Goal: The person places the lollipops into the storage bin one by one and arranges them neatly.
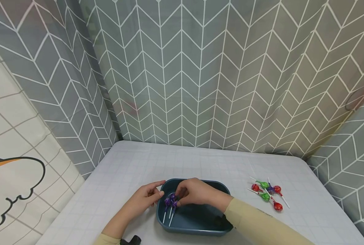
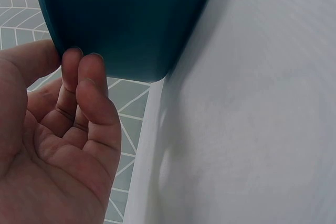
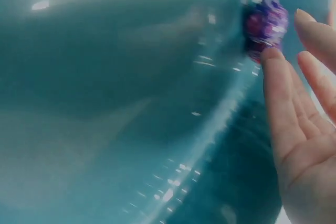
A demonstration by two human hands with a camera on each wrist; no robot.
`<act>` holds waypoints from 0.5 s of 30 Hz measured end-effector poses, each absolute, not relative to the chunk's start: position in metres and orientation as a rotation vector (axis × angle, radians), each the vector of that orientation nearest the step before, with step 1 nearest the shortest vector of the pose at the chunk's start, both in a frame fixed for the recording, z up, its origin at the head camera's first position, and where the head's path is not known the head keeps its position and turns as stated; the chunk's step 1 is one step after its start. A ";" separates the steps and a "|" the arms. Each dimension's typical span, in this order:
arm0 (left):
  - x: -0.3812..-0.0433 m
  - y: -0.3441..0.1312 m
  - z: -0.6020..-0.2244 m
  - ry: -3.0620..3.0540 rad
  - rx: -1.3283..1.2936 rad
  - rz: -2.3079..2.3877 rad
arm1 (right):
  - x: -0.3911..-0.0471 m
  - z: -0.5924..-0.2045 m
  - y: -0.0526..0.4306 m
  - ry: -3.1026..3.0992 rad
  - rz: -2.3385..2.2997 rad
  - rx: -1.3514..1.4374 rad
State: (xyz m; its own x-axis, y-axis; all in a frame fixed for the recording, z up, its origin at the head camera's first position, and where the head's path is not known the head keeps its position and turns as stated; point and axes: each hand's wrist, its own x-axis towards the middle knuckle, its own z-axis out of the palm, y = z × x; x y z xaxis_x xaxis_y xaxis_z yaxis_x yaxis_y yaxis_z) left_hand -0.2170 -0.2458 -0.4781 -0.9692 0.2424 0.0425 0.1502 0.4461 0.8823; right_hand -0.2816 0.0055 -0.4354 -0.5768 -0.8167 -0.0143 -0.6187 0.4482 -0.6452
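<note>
Inside a dark blue-green basin (image 1: 197,221), three purple-wrapped lollipops (image 1: 171,200) lie together at the left end, their white sticks toward the near side. My right hand (image 1: 194,192) reaches into the basin beside them. In the right wrist view, one fingertip touches a purple candy head (image 3: 266,27), and the other fingers (image 3: 320,40) are spread slightly apart from it. At the basin's left end, my left hand (image 1: 145,197) holds the rim. The left wrist view shows its fingertips (image 2: 92,69) against the outer wall of the basin.
To the right of the basin, several lollipops with red, green and purple wrappers (image 1: 269,192) lie in a loose pile on the white tabletop (image 1: 157,156). A grey patterned curtain (image 1: 182,85) hangs behind the table. A black object (image 1: 132,240) shows at the left wrist.
</note>
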 end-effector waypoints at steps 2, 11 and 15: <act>-0.218 -0.246 -0.478 2.588 0.353 1.572 | -0.281 -0.429 0.010 2.367 -0.913 -1.224; -0.218 -0.245 -0.478 2.584 0.344 1.571 | -0.282 -0.410 0.034 2.351 -1.092 -1.219; -0.217 -0.245 -0.477 2.581 0.336 1.579 | -0.282 -0.406 0.042 2.354 -1.111 -1.206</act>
